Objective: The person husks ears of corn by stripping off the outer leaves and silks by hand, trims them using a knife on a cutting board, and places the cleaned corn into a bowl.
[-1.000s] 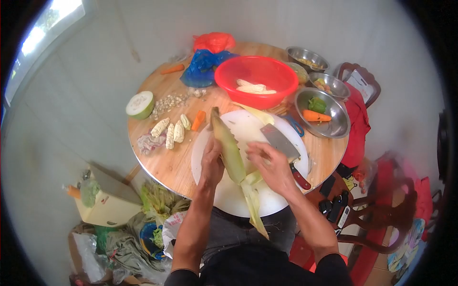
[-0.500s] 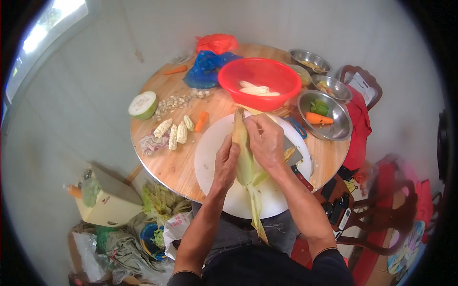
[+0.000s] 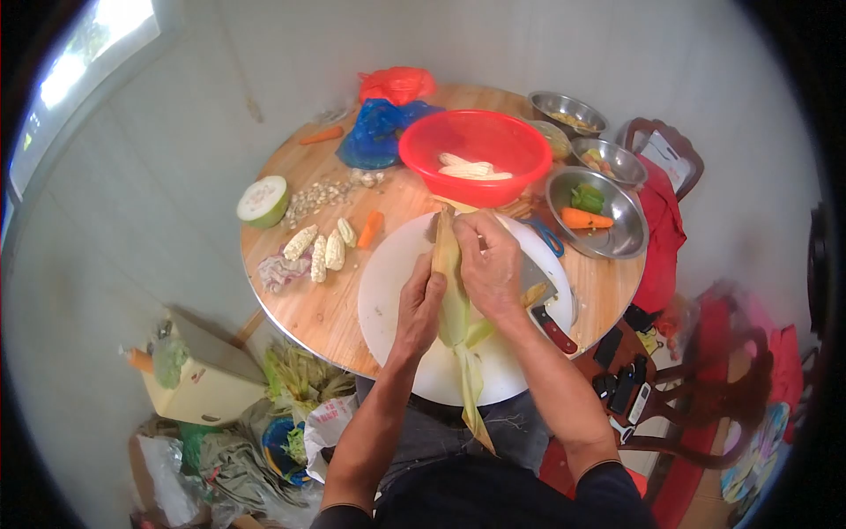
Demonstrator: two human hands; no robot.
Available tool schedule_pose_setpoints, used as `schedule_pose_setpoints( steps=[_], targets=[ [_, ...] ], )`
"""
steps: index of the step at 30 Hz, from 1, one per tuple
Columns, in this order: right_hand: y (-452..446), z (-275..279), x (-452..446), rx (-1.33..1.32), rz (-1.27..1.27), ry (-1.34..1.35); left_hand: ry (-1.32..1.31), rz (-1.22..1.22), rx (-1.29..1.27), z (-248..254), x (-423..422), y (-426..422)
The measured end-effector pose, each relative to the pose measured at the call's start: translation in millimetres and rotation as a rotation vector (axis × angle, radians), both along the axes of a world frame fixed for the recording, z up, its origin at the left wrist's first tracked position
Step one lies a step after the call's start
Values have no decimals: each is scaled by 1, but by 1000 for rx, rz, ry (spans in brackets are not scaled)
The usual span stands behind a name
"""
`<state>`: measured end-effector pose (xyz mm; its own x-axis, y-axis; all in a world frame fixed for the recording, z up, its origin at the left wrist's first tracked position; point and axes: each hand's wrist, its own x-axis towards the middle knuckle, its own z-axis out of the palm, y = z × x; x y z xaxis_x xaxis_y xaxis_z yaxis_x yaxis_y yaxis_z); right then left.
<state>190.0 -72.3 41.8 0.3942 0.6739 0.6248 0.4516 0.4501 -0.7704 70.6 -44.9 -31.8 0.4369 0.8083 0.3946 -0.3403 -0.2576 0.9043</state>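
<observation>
An ear of corn in its husk (image 3: 452,300) is held upright over a round white cutting board (image 3: 385,286), with a loose strip of husk trailing below it toward my lap. My left hand (image 3: 420,304) is closed around the ear's left side. Near the top, my right hand (image 3: 490,264) pinches the husk with bent fingers. The kernels are hidden under the leaves. Just right of my right hand a knife with a dark red handle (image 3: 555,331) lies on the board, its blade partly covered by my forearm.
Beyond the board stands a red basin (image 3: 476,188) with several husked ears (image 3: 476,169). A steel bowl (image 3: 627,231) holds a carrot and green pepper. Short corn pieces (image 3: 335,249), a carrot piece (image 3: 371,228) and a cut melon-like vegetable (image 3: 263,200) sit at left. Blue scissors handles (image 3: 548,236) lie behind.
My hands keep their hold on the corn and have barely moved. The view has shifted slightly, and more of the knife handle shows.
</observation>
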Motion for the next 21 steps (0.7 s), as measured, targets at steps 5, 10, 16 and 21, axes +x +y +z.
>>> schedule_pose_setpoints(
  steps=[5,10,16,21],
  targets=[
    [4,-5,3,-104,118,206,15,-3,-35,4,-3,-4],
    [-2,13,14,38,80,-107,-8,8,2,9,-4,-5],
    [-10,22,16,-93,-7,-238,-7,15,15,6,1,-6],
    [-4,2,7,-126,-87,109,-57,48,39,5,9,-12]
  ],
)
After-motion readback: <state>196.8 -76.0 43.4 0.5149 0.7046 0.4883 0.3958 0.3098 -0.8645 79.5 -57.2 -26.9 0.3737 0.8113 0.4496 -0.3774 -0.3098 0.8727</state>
